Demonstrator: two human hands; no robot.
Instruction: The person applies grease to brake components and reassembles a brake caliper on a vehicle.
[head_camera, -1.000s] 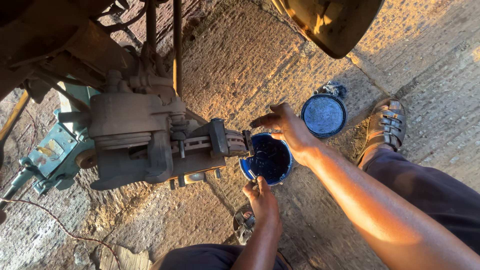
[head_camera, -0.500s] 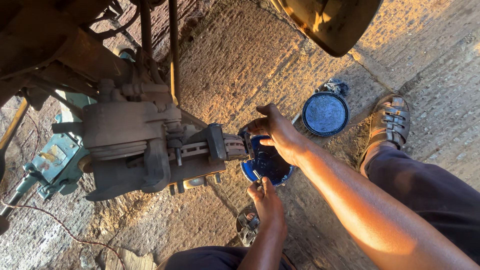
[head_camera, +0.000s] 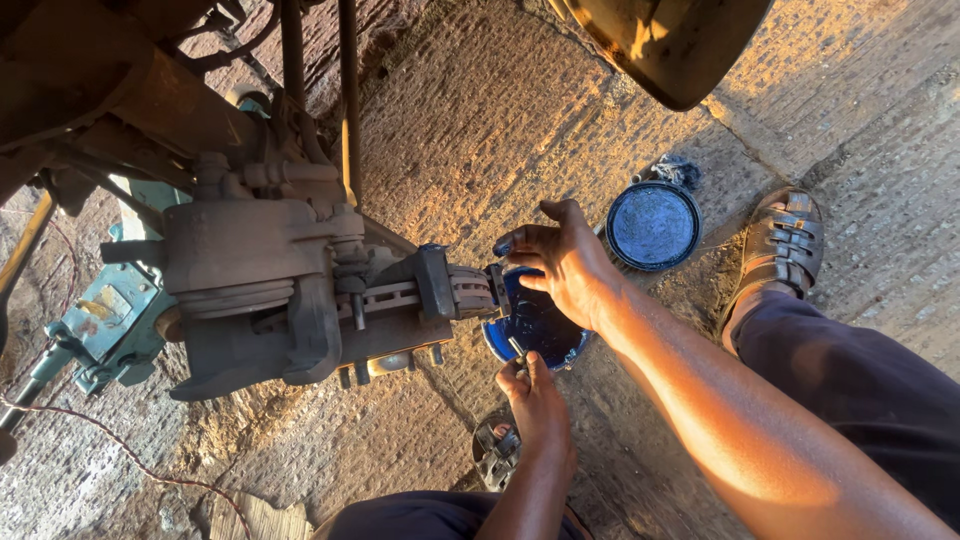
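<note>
I see right hand (head_camera: 565, 270) curled, blue-smeared fingertips at the brake assembly (head_camera: 300, 290) end, gripping nothing | left hand (head_camera: 535, 400) pinching a small tool over blue grease tub (head_camera: 535, 330) on concrete floor (head_camera: 480, 120) | lid (head_camera: 653, 225) beside.

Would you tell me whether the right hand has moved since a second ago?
Yes. The right hand has shifted left, away from the blue lid on the ground and toward the brake caliper.
</note>
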